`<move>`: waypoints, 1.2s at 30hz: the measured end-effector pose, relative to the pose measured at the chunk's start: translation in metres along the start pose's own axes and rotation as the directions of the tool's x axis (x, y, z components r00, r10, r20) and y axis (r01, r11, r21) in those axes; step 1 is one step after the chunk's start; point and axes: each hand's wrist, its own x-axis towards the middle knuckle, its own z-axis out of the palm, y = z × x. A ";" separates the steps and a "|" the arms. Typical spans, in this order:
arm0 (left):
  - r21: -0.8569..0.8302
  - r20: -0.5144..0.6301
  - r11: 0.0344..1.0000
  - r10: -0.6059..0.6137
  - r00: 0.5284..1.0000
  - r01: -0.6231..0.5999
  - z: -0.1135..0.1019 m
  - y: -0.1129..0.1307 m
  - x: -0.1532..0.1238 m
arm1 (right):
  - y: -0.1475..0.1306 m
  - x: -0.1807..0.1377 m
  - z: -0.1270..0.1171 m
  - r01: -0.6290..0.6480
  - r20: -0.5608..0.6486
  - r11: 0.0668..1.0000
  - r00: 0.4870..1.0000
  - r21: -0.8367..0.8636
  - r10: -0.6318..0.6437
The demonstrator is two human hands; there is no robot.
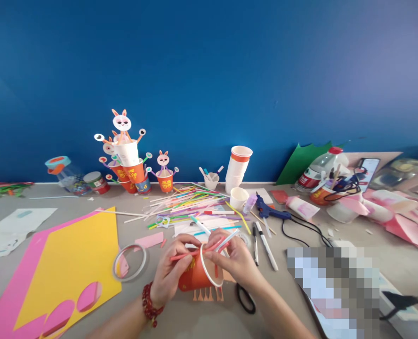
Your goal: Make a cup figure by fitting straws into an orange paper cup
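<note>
My left hand (168, 270) grips an orange-red paper cup (195, 278) lying on its side, white rim towards me, just above the table. Its fingers also pinch a red straw (191, 254) laid across the cup's mouth. My right hand (235, 259) is closed on the straw's other end, along with a pale straw (228, 235), at the cup's rim. A red bead bracelet (148, 303) circles my left wrist. Under the cup lies an orange paper cutout with small feet (207, 295).
A roll of clear tape (129, 262) and yellow and pink paper sheets (71, 263) lie left. Loose coloured straws (191, 202), markers (265, 245), a blue glue gun (269, 210), stacked cups (237, 169), bunny cup figures (129, 160) and scissors (246, 299) surround the hands. A blurred patch covers the right front.
</note>
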 end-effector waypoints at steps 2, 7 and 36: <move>-0.011 -0.014 1.000 0.001 1.000 -0.002 0.002 0.001 0.000 | 0.001 0.000 0.000 0.000 -0.010 1.000 1.000 0.019 0.001; -0.085 -0.030 0.995 -0.047 0.998 0.044 0.004 0.000 0.002 | 0.007 -0.001 0.000 -0.049 -0.030 0.994 0.998 0.093 0.052; -0.148 0.222 0.945 -0.254 0.941 0.290 0.009 0.000 0.008 | 0.010 -0.001 0.002 -0.150 0.008 0.988 0.989 0.036 0.150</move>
